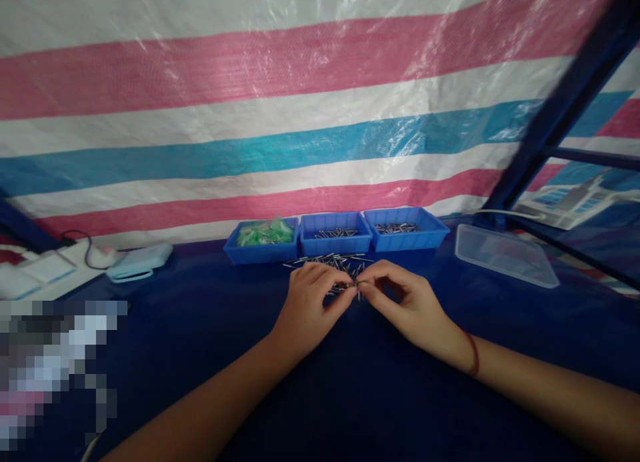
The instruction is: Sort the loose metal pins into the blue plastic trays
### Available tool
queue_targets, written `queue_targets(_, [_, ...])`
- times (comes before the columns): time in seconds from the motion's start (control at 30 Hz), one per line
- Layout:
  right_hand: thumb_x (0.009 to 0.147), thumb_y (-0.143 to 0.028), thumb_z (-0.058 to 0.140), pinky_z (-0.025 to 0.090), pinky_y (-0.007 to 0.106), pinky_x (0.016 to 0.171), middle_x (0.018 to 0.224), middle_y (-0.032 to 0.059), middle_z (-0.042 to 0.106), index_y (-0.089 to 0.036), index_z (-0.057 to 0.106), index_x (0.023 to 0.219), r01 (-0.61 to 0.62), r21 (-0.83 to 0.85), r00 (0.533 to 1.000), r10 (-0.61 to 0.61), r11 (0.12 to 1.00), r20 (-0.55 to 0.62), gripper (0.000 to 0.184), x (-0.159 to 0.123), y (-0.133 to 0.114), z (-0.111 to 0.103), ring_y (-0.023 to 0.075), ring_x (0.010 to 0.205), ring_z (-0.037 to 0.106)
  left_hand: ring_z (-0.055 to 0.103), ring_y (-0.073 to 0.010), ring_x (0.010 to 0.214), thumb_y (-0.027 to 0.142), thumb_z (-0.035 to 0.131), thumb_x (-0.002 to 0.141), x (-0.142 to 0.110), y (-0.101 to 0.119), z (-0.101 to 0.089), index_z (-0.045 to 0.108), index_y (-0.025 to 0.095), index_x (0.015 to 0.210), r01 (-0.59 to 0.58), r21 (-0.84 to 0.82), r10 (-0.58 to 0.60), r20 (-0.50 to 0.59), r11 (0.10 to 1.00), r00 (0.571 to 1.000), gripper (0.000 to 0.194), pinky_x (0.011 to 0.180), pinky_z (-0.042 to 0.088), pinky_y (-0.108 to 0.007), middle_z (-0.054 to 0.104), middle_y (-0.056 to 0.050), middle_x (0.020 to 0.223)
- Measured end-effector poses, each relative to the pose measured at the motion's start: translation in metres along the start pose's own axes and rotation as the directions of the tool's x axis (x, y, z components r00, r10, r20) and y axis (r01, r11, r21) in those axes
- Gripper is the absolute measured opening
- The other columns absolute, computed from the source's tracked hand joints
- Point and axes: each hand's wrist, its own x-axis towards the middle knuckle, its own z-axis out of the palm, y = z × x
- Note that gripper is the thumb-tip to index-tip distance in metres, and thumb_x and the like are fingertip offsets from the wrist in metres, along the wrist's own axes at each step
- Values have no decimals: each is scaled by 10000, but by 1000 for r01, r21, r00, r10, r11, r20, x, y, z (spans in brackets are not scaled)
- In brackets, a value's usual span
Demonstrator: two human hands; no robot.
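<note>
My left hand (pixel 315 295) and my right hand (pixel 405 302) meet fingertip to fingertip above the dark blue table. Thumb and forefinger of each are pinched together on a thin metal pin (pixel 358 283), mostly covered by the fingertips. Just behind and beneath the fingers lies a loose pile of thin metal pins (pixel 327 259), partly hidden by my left hand. Beyond the pile, three blue bins stand side by side. Green plastic packaging fills the left bin (pixel 263 251); similar metal pieces lie in the middle bin (pixel 336 245) and the right bin (pixel 415 239).
A clear plastic lid (pixel 505 257) lies at the right of the table (pixel 200 315). On the left are a light blue case (pixel 140 262) and a white power strip (pixel 55 272) with a cable. A striped sheet (pixel 300 115) hangs behind, beside a dark metal frame (pixel 565 95).
</note>
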Motion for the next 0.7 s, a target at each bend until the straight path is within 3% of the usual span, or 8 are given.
queue_targets(0.27, [846,-277,544,465,276,604,769,25,619,-190,618,837,-53,48,997,49,997,67,115,2,3,-1,143,682,564,560,-176,837,235,607,817,-1,1,-4,591,206,814,-2,-9,1,-101,1000,995,33,781,389,-325,640,-5,811])
queue_targets(0.5, [857,-314,526,470,283,652,766,30,631,-174,626,819,-72,21,983,68,997,169,177,6,6,-2,148,710,575,543,-194,851,263,613,811,-1,-1,-2,566,200,843,17,-22,-19,-88,1000,996,85,782,386,-333,612,-18,836])
queue_targets(0.57, [853,-339,524,452,270,621,736,21,616,-171,618,804,-97,13,992,95,995,86,200,11,11,-6,139,671,553,531,-201,881,276,615,806,-1,-2,-1,556,196,920,43,-22,-44,-71,999,996,151,802,380,-345,608,-25,877])
queue_targets(0.63, [836,-359,540,425,258,598,706,10,594,-167,611,791,-131,-7,987,130,991,-97,210,19,19,-16,128,636,525,522,-204,900,282,600,814,-2,-1,0,549,197,957,63,-15,-64,-48,998,997,174,818,373,-356,609,-28,896])
queue_targets(0.7, [803,-371,572,395,250,576,671,-3,566,-163,606,765,-194,-8,937,183,981,-296,214,28,30,-27,117,604,494,512,-205,915,277,569,830,-2,0,1,563,207,920,66,17,-66,-8,998,998,114,821,362,-362,616,-21,896])
